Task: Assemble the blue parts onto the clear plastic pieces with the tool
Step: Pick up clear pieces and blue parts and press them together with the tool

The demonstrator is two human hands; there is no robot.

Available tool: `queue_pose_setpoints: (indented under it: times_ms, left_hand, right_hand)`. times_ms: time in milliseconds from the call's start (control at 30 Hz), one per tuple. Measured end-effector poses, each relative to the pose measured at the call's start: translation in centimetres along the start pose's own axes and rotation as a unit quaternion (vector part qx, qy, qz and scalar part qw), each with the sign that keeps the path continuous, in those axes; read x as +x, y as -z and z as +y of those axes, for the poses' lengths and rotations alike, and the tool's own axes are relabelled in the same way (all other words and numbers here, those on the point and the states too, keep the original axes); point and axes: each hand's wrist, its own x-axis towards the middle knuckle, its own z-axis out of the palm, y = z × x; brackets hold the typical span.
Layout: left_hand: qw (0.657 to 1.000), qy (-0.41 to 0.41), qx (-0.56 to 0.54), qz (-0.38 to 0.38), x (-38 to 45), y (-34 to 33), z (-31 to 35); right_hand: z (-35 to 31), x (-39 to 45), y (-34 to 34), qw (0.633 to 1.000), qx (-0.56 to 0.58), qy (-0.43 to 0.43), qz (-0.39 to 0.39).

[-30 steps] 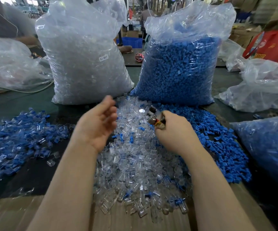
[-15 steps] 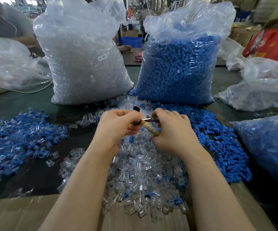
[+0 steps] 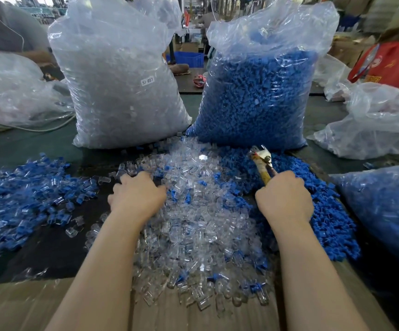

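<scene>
- Between the two forearms, on the dark surface [image 3: 57, 247], lies the heap of clear plastic pieces [image 3: 201, 225]; the loose blue parts [image 3: 332, 225] spread along its right edge, touching it.
- Left hand [image 3: 137, 195] rests knuckles-up on the left rim of the clear heap. Its fingers curl down into the pieces, but whether the grip pinches one cannot be told from this angle.
- Right hand [image 3: 284, 199] is wrapped tight around the handle of the tool [image 3: 263, 161], whose metal head points up and away, over the blue parts.
- Judged step: fetching fresh stock, a clear piece on the left and a blue part by the tool on the right, before pressing them together.
- The next move likely calls for bringing both hands to the middle and seating a blue part squarely on a clear piece with the tool head.
- Finished-looking mixed pieces lie in a pile at far left [image 3: 24, 199].
- Writing: a white sticker reading "SJ 017" [image 3: 147, 81] on the bag of clear pieces [image 3: 119, 75]; the bag of blue parts [image 3: 256, 91] shows no readable label. Markings on the red object [image 3: 392, 65] at right are too unclear to read.
</scene>
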Motion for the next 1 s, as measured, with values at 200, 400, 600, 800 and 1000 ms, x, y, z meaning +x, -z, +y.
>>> queue_pose_setpoints:
  times_ms: [200,400,600,800,1000]
  left_hand:
    - [0.992,-0.067,-0.091,-0.053,-0.6,-0.2,0.8]
    - [0.986,-0.084,-0.143,-0.017,-0.9,-0.4,0.7]
    - [0.975,-0.101,-0.196,-0.016,-0.6,-0.9,0.3]
    - [0.967,-0.113,-0.226,-0.005,-0.5,-0.9,0.4]
    - [0.955,-0.135,-0.262,0.021,-0.6,-0.7,0.4]
  right_hand:
    - [-0.2,-0.1,-0.7,0.998,-0.016,0.039,-0.044]
    - [-0.8,-0.5,-1.0,0.996,-0.015,0.078,-0.04]
    - [-0.7,-0.4,-1.0,0.995,-0.008,0.094,-0.032]
    - [-0.7,-0.1,-1.1,0.995,0.03,0.098,-0.007]
    - [-0.6,0.5,-1.3,0.98,0.153,0.126,0.005]
